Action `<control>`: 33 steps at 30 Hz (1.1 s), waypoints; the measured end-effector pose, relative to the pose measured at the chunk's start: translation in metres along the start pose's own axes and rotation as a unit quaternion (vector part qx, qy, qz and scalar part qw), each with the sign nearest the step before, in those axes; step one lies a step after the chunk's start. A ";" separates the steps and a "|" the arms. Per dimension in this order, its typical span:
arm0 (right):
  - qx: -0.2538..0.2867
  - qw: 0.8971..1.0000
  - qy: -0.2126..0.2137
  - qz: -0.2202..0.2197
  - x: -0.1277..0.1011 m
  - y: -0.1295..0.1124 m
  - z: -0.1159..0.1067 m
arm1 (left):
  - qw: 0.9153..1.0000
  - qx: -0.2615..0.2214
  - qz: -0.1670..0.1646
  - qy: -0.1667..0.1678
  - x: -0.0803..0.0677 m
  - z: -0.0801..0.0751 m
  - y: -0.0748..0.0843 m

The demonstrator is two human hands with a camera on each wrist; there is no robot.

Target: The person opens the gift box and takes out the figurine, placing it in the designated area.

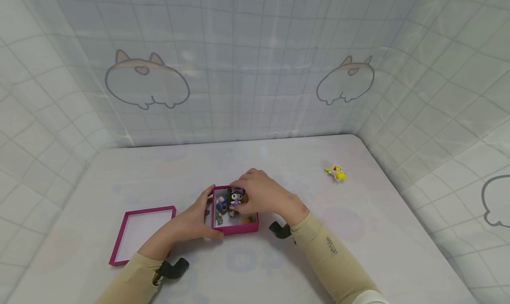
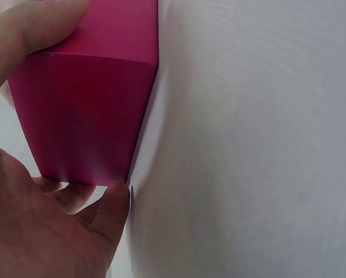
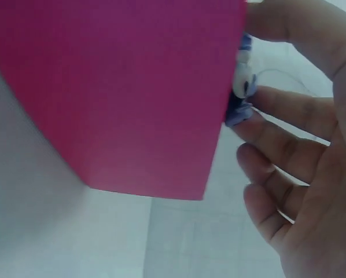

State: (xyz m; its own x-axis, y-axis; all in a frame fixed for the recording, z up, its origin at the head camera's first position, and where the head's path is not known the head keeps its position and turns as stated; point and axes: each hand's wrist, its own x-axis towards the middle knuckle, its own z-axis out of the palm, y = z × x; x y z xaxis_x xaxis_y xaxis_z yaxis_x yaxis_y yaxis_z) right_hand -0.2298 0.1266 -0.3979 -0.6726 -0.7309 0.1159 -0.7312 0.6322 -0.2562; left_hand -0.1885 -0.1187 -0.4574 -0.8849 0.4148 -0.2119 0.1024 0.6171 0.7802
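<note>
A magenta open-topped box (image 1: pixel 238 229) stands on the table in front of me, with several small figurines inside. My left hand (image 1: pixel 192 222) grips its left side, thumb on the near wall and fingers at the far one; the left wrist view shows this hand (image 2: pixel 40 214) around the box's end (image 2: pixel 86 116). Over the box's right part, my right hand (image 1: pixel 264 194) pinches a purple-and-black hooded figurine (image 1: pixel 237 197). In the right wrist view that figurine (image 3: pixel 241 87) shows above the rim, between thumb and fingers. Beside it in the box lies a blue figurine (image 1: pixel 221 204).
The box's lid (image 1: pixel 117 240), magenta-edged and white inside, lies left of my left hand. Far to the right is a yellow-and-white figurine (image 1: pixel 338 173). Black wrist-worn pieces (image 1: pixel 173 268) stick out from both forearms. A tiled-pattern curtain (image 1: pixel 247 74) surrounds the table.
</note>
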 end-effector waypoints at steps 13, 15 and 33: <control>0.006 1.000 -0.004 -0.028 0.009 0.005 0.021 | 1.000 0.009 -0.001 0.001 0.000 0.002 0.001; 0.001 1.000 -0.004 -0.025 0.009 0.005 0.023 | 1.000 0.007 -0.002 0.000 0.000 0.002 0.001; -0.038 0.998 -0.022 -0.041 0.008 0.005 0.025 | 1.000 0.011 -0.011 -0.001 0.001 0.001 0.000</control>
State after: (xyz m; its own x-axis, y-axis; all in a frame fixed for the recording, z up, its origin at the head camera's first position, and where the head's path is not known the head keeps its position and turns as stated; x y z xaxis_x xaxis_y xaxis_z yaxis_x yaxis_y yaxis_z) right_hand -0.2364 0.1175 -0.4221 -0.6049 -0.7912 0.0907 -0.7918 0.5853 -0.1744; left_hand -0.1886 -0.1174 -0.4581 -0.8858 0.4032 -0.2296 0.0939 0.6404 0.7623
